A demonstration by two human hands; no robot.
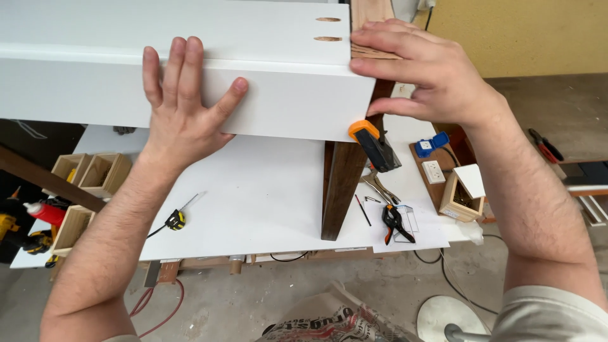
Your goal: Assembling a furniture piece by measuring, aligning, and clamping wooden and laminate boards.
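A white panel assembly [278,95] stands on the white workbench [253,196]; its top face has two oval slots [328,29] near the right end. My left hand [180,107] lies flat with fingers spread against the panel's front face. My right hand [424,69] wraps over the panel's right end, fingers on the top corner and thumb down the side, against a dark wooden board [342,183] that stands upright behind it. An orange-and-black clamp [373,144] sits on that board just below the panel's corner.
On the bench lie a yellow tape measure [175,220], a small orange-and-black spring clamp [394,221], pliers [379,187], a pencil [363,209] and a small wooden box [461,199]. Open wooden boxes [95,172] stand at left. A printed sack [329,320] lies on the concrete floor.
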